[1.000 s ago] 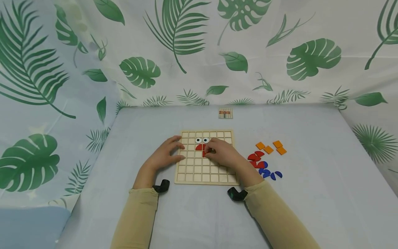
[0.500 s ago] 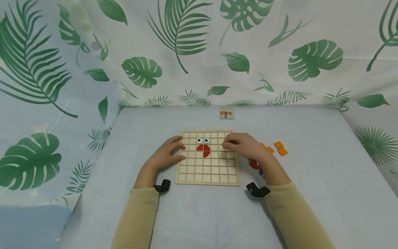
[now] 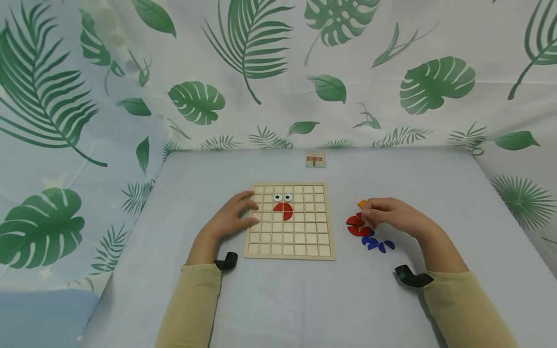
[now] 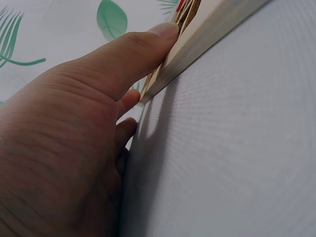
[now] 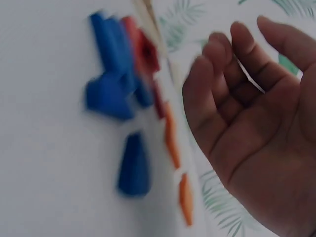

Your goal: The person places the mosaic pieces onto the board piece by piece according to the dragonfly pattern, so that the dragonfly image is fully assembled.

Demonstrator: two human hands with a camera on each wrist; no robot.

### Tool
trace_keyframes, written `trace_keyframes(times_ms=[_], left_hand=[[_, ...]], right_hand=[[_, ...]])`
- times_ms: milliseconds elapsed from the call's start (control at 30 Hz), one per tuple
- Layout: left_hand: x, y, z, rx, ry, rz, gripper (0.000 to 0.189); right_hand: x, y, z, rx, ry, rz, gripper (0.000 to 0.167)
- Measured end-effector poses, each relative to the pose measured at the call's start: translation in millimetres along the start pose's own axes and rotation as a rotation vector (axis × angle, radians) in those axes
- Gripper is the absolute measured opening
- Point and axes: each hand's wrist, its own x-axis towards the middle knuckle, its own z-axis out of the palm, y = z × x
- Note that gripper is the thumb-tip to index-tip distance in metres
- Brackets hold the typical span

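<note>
A wooden grid board [image 3: 306, 238] lies on the table, bearing two round eye pieces [image 3: 283, 197] and several red quarter-circle pieces [image 3: 287, 212]. At its left edge rests my left hand [image 3: 228, 215], fingers relaxed; the left wrist view shows the thumb [image 4: 160, 34] on the board's rim. My right hand [image 3: 393, 212] hovers over the loose pieces to the right of the board. In the right wrist view its fingers are loosely bent and nothing shows between them. Below them lie red pieces [image 3: 353, 230] and blue pieces [image 3: 373, 243]. One orange square [image 3: 361, 204] peeks out; others are hidden behind the hand.
A small pattern card [image 3: 315, 159] lies behind the board. Leaf-printed cloth [image 3: 261, 111] hangs at the back and sides of the table. A black wrist camera [image 3: 413, 277] sticks out from each sleeve.
My right hand has left the red piece on the board and moved right, over the loose pieces. The left hand has stayed at the board's edge.
</note>
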Motion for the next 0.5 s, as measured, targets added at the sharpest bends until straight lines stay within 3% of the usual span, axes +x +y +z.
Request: trace_keyframes(times_ms=[267, 500], left_hand=[[-0.4, 1.7, 1.4, -0.004, 0.000, -0.024, 0.035], [0.2, 0.4, 0.8, -0.007, -0.004, -0.011, 0.035]], right_hand=[[-4.1, 22, 3, 0.037, -0.067, 0.013, 0.024], [-9.2, 24, -4, -0.051, -0.007, 0.045, 0.021]])
